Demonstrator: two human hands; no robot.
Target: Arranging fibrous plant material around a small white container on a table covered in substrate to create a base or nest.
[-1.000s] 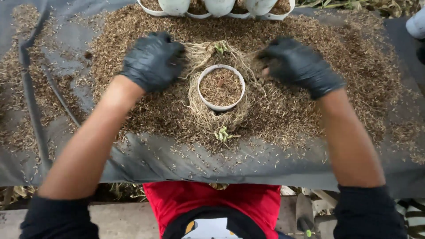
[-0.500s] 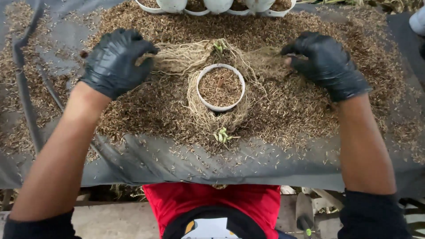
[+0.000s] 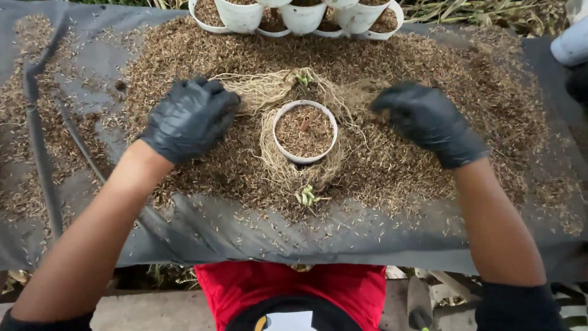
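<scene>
Roots (image 3: 288, 92) wound around pot (image 3: 304, 132)
Light, soft, probably easily torn strands; left hand (image 3: 188, 117) and right hand (image 3: 429, 121), 2 gloved fists, pinch the ends, best gripped in bundles.

Pot (image 3: 304, 132) sits between the left hand (image 3: 188, 117) and the right hand (image 3: 429, 121), on a bed of husks (image 3: 429, 178) spread over a sheet (image 3: 245, 236). Roots (image 3: 294, 175) ring the pot, touching its wall. More roots (image 3: 257, 91) run from beyond the pot to the left hand's fingers. One sprout (image 3: 306, 196) lies on the near side of the pot, another sprout (image 3: 303, 78) on the far side. Row of pots (image 3: 300, 15) stands beyond both hands, at the sheet's far edge.
</scene>
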